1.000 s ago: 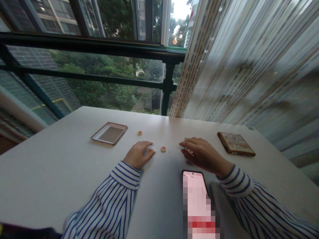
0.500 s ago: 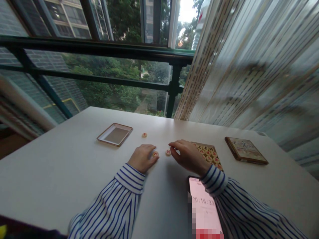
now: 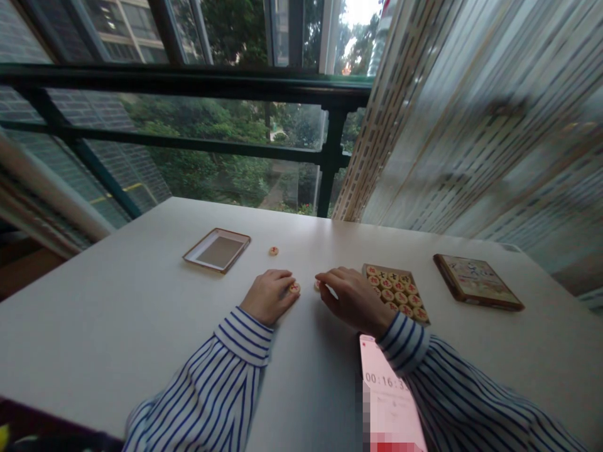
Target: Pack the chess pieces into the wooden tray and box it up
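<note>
In the head view, my left hand rests on the white table, its thumb and forefinger curled round a Chinese chess piece with a red character. Opposite it, my right hand has its forefinger and thumb closed at another Chinese chess piece, which the fingertips partly cover. A third Chinese chess piece lies alone farther back. Beside my right hand, a shallow box holds rows of round pieces with red or dark characters; my hand hides part of it.
An open, shallow box lid lies at the left. At the right is a closed box with a picture on top. A phone showing a timer lies under my right forearm. A railing and curtain stand behind the table.
My right fingers have moved left and closed over the piece near them, which shows less. More of the piece-filled box shows. My left hand stays round its piece.
</note>
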A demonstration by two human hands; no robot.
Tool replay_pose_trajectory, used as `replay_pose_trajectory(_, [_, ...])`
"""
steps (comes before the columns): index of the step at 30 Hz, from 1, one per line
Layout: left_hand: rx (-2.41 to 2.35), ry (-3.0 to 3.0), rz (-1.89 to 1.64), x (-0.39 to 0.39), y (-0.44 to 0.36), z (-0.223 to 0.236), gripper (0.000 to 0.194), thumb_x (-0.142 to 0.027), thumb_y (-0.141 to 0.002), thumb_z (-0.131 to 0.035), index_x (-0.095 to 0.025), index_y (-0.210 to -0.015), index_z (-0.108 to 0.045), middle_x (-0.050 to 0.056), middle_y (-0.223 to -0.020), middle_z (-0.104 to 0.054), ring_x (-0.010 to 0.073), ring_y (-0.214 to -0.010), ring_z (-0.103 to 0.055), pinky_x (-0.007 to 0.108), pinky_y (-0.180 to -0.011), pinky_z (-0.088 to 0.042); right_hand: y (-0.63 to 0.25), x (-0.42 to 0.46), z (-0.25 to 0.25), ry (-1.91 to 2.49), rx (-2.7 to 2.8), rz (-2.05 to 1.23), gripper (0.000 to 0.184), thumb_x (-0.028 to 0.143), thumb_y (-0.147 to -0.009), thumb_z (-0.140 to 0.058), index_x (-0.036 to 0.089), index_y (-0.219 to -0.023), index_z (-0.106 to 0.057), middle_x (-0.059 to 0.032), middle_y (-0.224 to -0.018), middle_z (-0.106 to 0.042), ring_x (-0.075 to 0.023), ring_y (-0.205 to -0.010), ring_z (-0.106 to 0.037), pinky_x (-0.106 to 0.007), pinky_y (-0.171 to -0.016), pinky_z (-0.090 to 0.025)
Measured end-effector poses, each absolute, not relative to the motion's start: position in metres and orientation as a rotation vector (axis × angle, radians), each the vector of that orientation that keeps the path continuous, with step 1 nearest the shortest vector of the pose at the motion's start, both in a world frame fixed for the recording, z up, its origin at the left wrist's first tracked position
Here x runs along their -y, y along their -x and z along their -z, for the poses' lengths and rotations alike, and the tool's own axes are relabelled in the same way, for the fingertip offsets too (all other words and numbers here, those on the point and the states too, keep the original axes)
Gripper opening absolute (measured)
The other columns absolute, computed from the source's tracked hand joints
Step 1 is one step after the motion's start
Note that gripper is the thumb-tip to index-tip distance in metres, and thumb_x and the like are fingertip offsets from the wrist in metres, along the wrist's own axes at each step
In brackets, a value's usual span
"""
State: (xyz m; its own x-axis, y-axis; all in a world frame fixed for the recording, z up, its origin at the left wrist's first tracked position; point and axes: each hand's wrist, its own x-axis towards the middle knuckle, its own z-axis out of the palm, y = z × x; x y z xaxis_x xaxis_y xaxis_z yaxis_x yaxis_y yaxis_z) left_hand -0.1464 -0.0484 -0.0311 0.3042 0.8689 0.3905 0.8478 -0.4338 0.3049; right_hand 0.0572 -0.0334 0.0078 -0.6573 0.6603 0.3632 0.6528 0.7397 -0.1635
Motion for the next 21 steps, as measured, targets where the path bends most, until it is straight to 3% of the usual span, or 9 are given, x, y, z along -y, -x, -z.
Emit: replay_pose_trajectory(21, [-1.62, -2.445, -1.014, 0.0505, 0.1418, 0.0256, 0.023, -0.031, -0.076, -0.055, -0.016, -0.094, -0.06, 0.008, -0.09, -0.067, 0.0205, -0.086, -0.06, 0.035, -0.079, -0.046, -0.06, 0.0336, -0.0123, 1.015, 2.47, -0.041, 0.021, 0.018, -0.085, -0.044, 0.015, -0.097, -0.061, -0.0076, -0.086, -0.065, -0.0167, -0.082, -0.056, -0.029, -0.074, -0.039])
